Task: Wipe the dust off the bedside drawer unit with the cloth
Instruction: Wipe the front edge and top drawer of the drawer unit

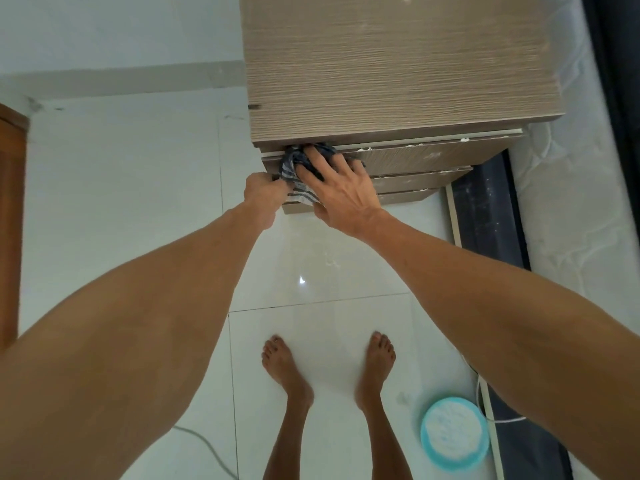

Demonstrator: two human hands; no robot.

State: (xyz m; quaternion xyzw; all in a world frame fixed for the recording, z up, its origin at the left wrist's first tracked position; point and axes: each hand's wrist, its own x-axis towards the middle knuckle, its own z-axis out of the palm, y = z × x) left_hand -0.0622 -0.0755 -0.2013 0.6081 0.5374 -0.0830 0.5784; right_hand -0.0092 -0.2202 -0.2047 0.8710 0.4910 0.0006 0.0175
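The bedside drawer unit is light brown wood grain with three drawer fronts below its top, seen from above. White dust specks line the drawer edges on the right. A dark blue and white striped cloth is bunched against the top drawer's left front. My right hand lies flat on the cloth with fingers spread, pressing it to the drawer face. My left hand is closed at the unit's left front corner, pinching the cloth's lower edge.
White glossy floor tiles lie to the left and under my bare feet. A turquoise bowl of white powder sits on the floor at lower right. A mattress flanks the unit's right. A brown door edge is far left.
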